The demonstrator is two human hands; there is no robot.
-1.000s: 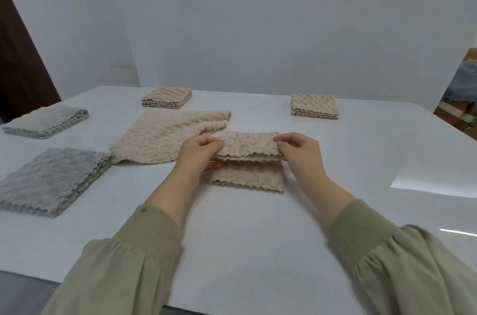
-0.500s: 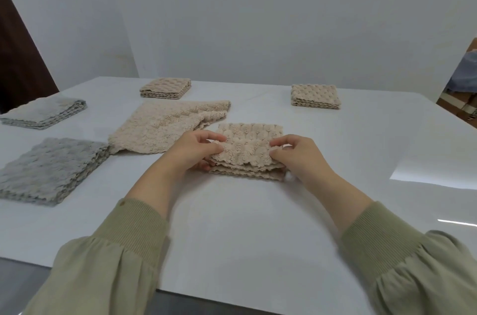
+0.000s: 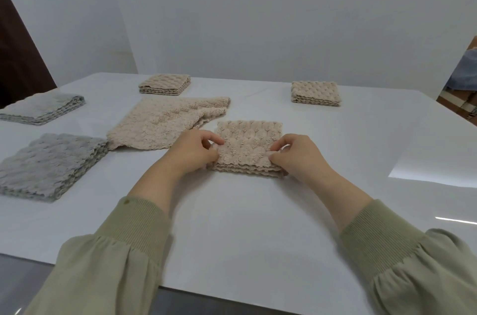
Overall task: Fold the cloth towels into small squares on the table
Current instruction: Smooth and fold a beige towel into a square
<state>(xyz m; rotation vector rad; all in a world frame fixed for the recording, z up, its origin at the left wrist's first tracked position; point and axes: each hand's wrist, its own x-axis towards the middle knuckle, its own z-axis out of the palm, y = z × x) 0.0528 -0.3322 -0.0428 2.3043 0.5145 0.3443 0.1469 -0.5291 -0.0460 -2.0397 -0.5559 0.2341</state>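
White table with the half-folded beige towel near its middle. Left of that towel lie an unfolded beige towel and two grey towel stacks, and beyond it two finished beige squares. The left hand and right hand each pinch a near corner of its top layer between curled fingers and thumb, probably to align the scalloped edges before flattening.

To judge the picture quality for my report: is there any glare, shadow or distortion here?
Head view: a bright glare patch lies on the white table at the right; shadows under the left hand and right hand are faint and soft; the wall corner leans, from the wide lens; the towel they pinch looks sharp.
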